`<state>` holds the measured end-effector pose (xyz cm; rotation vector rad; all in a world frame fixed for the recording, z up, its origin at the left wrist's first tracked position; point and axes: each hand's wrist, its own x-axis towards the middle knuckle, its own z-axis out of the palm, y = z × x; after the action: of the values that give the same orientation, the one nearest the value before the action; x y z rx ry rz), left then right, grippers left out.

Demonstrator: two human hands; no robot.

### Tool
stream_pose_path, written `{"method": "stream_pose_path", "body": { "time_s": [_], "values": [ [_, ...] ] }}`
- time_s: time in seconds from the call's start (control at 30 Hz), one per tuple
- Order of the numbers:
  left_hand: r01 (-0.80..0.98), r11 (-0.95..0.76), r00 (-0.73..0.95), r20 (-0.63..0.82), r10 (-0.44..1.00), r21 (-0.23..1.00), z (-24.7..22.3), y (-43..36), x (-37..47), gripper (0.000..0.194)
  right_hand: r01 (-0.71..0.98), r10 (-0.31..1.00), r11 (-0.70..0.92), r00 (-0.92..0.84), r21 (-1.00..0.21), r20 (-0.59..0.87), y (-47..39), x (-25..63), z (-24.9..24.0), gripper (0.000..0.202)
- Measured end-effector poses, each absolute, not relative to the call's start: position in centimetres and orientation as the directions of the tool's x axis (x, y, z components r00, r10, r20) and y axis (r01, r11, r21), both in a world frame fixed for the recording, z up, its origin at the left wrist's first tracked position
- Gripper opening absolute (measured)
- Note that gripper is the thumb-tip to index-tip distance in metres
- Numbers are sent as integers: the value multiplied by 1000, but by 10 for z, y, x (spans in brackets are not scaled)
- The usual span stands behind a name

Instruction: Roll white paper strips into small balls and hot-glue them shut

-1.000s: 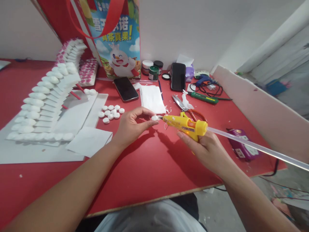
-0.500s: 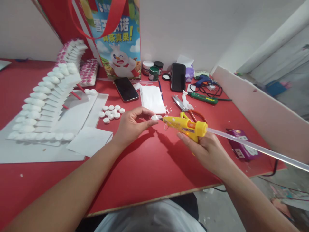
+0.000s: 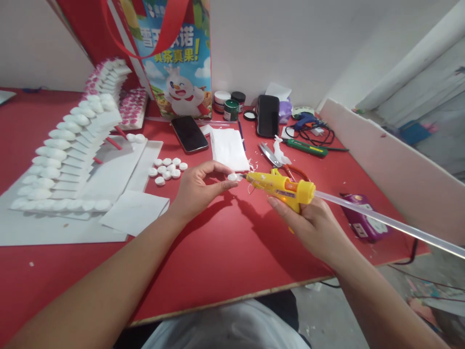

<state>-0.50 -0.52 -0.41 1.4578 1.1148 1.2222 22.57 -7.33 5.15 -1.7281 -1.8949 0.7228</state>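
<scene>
Between thumb and forefinger, my left hand (image 3: 201, 186) pinches a small white piece (image 3: 233, 177) above the red table (image 3: 218, 261). My right hand (image 3: 316, 225) is wrapped round a yellow glue gun (image 3: 279, 186), whose tip points left and is at the white piece. A long clear glue stick (image 3: 385, 220) runs out of its back to the right. Several white round pieces (image 3: 167, 169) lie left of my left hand. Further left stands a curved white structure (image 3: 54, 155) of stacked padded pieces on white board.
Behind are a stack of white sheets (image 3: 228, 149), a phone (image 3: 189, 134), scissors (image 3: 271, 156), paint jars (image 3: 231, 110), a black case (image 3: 268, 116), a green-handled tool (image 3: 307, 148) and a colourful bag (image 3: 178, 72). A purple pack (image 3: 365, 218) lies right.
The glue gun in my right hand has shifted slightly to the right, its tip drawn back a little. My left hand has barely moved.
</scene>
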Motion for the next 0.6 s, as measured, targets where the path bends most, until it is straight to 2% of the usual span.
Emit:
{"method": "stream_pose_path", "body": {
  "time_s": [0.23,0.4,0.5,0.6],
  "values": [
    [85,-184,101,175,979,979,-3,-5,-6,29,740,994,73,-106,-669,-9,-73,225,50,59],
    [39,-154,65,151,986,987,-8,-3,-7,31,715,993,112,-108,-690,49,-76,230,54,53],
    [9,-114,46,114,992,993,-9,-2,-7,34,694,992,116,-47,-711,117,-72,239,58,45],
    [13,-101,38,101,994,995,-8,-2,-6,35,675,977,81,91,-734,192,-56,259,54,35]
  ]
}}
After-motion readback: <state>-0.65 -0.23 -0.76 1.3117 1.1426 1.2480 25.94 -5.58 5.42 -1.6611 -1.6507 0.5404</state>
